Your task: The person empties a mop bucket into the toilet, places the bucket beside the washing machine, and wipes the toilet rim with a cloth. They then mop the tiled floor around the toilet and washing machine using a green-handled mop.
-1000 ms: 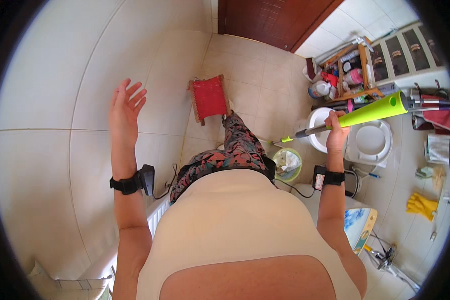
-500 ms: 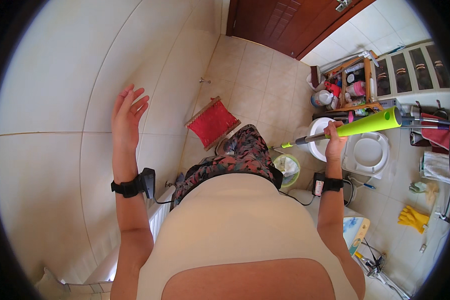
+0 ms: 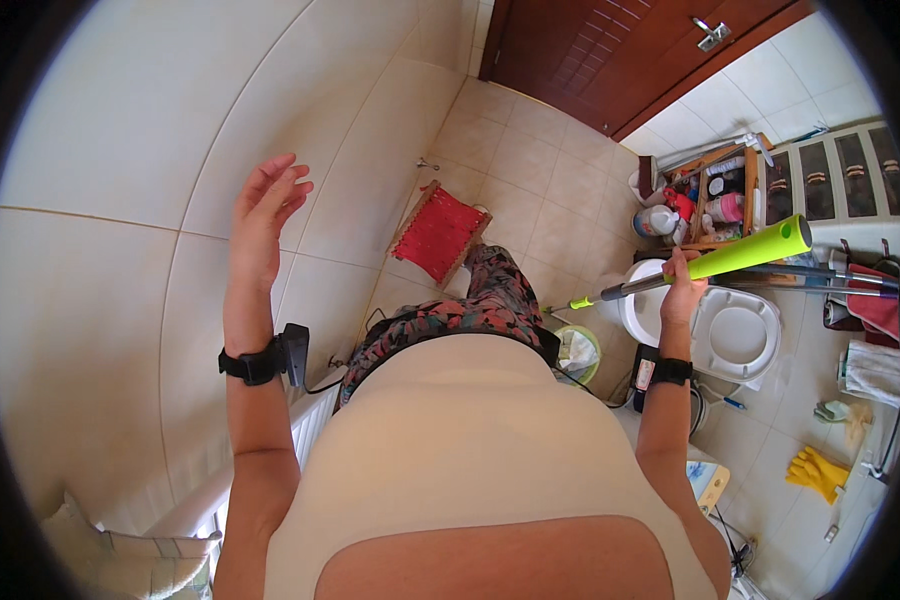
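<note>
My right hand (image 3: 682,290) is closed round a green-handled pole (image 3: 750,250), with its grey shaft running down to the left. A lime-green joint (image 3: 582,302) shows low on the shaft; what is at the lower end cannot be made out, so I cannot tell what kind of tool it is. My left hand (image 3: 268,212) is raised in front of the tiled wall (image 3: 100,300), fingers loosely bent and apart, holding nothing. A low stool with a red woven seat (image 3: 437,233) stands on the floor ahead, beside my foot.
A lidded toilet (image 3: 735,335) is at the right, with a green-rimmed waste bin (image 3: 588,375) nearer me. A wooden rack of bottles (image 3: 715,200) stands next to grey drawers (image 3: 850,175). Yellow gloves (image 3: 818,473) hang at the right. A brown door (image 3: 610,60) is at the far side.
The whole view has swung slightly, and my feet have shifted, one now showing beside the stool. My right hand keeps its hold on the pole; my left hand stays raised.
</note>
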A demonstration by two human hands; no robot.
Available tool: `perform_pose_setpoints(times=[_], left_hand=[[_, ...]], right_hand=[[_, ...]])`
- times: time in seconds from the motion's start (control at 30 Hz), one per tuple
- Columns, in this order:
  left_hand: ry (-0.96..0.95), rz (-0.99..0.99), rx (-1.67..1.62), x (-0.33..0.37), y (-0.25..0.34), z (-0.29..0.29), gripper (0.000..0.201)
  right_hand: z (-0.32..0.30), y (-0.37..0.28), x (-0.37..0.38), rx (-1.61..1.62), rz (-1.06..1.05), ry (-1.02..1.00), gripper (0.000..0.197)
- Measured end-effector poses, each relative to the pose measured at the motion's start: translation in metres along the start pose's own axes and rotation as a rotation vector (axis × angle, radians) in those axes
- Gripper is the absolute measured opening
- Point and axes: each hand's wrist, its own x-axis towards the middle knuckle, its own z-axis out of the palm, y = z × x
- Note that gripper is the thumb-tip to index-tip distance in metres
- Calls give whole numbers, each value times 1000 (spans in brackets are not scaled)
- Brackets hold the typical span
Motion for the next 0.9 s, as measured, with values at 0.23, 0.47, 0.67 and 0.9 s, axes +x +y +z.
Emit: perform_pose_setpoints(times=[0.23, 0.47, 0.67, 0.9], left_hand=[[-58, 19, 48, -12, 4, -6, 33], [-65, 10, 98, -1, 9, 12, 32], [-215, -15, 206, 27, 15, 60, 34], [-791, 426, 125, 40, 41, 226, 38]], right_hand=[[-2, 10, 7, 21, 19, 55, 19], [-1, 12, 4, 26, 44, 21, 15], [4, 4, -7, -164, 77, 132, 17], [94, 14, -11, -183, 25, -91, 19]])
